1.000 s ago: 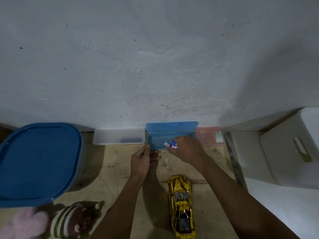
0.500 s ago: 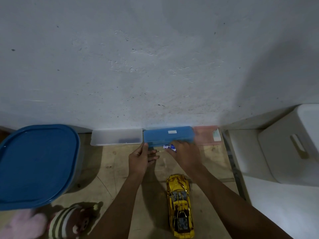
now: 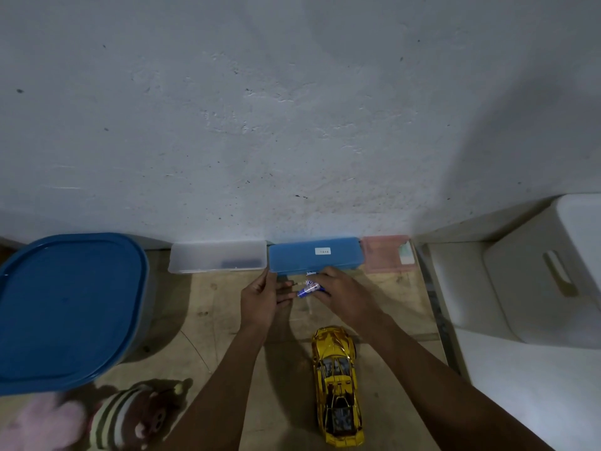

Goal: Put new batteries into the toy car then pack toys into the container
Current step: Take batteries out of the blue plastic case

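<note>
My right hand (image 3: 344, 296) is curled around small blue-and-white batteries (image 3: 308, 288), pinching them at the fingertips so their ends poke out to the left. My left hand (image 3: 260, 299) sits just beside it, thumb up against the lower left corner of the blue case (image 3: 313, 255) and fingers bent toward the batteries; I cannot tell whether those fingers actually touch them. The blue case lies shut, flat against the foot of the wall, with a small white label on its lid. A clear case (image 3: 217, 257) lies just to its left and a pink case (image 3: 387, 253) just to its right, all three in a row. On the wooden bench (image 3: 201, 320), the gold toy car (image 3: 338, 385) rests near me, nose pointing toward the hands, well apart from them. The large container with the blue lid (image 3: 65, 307) stands at the left, closed. In front of it lie a striped plush toy (image 3: 130, 415) and a pink plush (image 3: 39, 424), touching each other.
</note>
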The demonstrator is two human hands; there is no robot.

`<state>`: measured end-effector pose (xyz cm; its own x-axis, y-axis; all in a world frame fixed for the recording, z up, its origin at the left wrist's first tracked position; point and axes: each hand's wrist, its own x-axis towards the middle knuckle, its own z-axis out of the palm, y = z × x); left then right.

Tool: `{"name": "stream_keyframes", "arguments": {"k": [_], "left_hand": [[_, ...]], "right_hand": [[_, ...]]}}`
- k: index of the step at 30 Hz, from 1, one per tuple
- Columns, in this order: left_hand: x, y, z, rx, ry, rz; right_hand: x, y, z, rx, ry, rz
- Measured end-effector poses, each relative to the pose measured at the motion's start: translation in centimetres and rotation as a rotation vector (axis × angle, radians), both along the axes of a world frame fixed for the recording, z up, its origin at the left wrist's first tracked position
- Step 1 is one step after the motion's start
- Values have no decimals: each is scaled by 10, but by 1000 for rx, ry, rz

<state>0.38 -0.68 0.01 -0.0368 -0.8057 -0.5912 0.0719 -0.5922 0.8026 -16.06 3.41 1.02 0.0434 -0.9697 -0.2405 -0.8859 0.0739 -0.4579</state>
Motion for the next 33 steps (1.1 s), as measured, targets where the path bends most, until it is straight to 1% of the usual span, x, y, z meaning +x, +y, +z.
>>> {"name": "stream_keyframes", "arguments": {"k": [5,10,17,22,25,28,30,33], "left_hand": [[2,0,0,28,-1,-10],[1,0,4,31,34,-8],[-1,4,10,-16,52,14],[0,4,9,-28,44,13],[-1,3,8,-30,40,28],[-3,3,8,-30,32,51],[-4,3,7,-30,29,65],[-5,3,8,-26,29,79]], "right_hand": [[0,4,-1,-90,39,-54],[2,11,-4,-164,90,-65],[-3,18,-10,-221,135,-32],[-8,22,-12,-274,165,-58],[-8,18,-13,-269,168,-102],[-10,17,-15,-269,239,-141],[-11,19,-13,-340,290,-154],[-16,17,-10,-451,313,-191]]}}
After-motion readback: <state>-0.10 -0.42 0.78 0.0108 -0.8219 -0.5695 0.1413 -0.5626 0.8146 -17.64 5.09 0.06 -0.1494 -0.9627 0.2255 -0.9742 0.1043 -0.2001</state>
